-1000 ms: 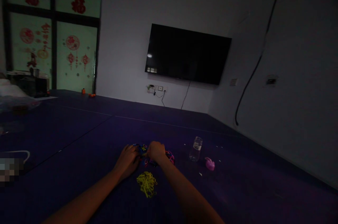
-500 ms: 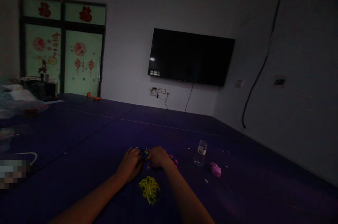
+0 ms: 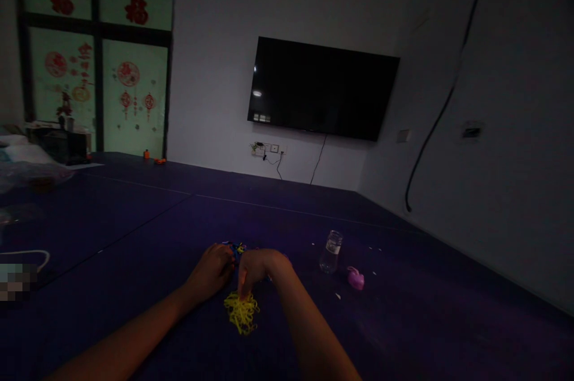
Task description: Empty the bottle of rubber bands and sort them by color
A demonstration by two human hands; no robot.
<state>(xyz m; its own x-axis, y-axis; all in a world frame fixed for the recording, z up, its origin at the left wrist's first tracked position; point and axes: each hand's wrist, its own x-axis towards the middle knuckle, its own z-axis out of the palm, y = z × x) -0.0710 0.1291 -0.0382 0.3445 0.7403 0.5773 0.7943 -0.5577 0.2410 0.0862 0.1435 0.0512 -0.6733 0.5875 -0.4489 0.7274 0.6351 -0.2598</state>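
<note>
My left hand [image 3: 211, 271] rests on the purple tabletop with loosely curved fingers, open, at the left edge of a mixed-colour pile of small rubber bands [image 3: 239, 249]. Blue and yellow bands show there; the rest of that pile is mostly hidden behind my right hand [image 3: 256, 270]. That hand points down, its fingers pressed together at the top of a heap of yellow rubber bands [image 3: 242, 314] nearer to me. Whatever its fingertips hold is too small and dark to make out.
A clear glass jar [image 3: 330, 252] and a pink object [image 3: 356, 278] stand to the right, among small white scraps [image 3: 338, 296]. Clear plastic bags [image 3: 31, 174] lie at far left, near a white cable [image 3: 42, 255]. Small orange items [image 3: 146, 154] sit at the far edge.
My right hand has moved from the mixed pile toward me, down to the yellow heap. My left hand stays by the mixed pile. The view has shifted slightly.
</note>
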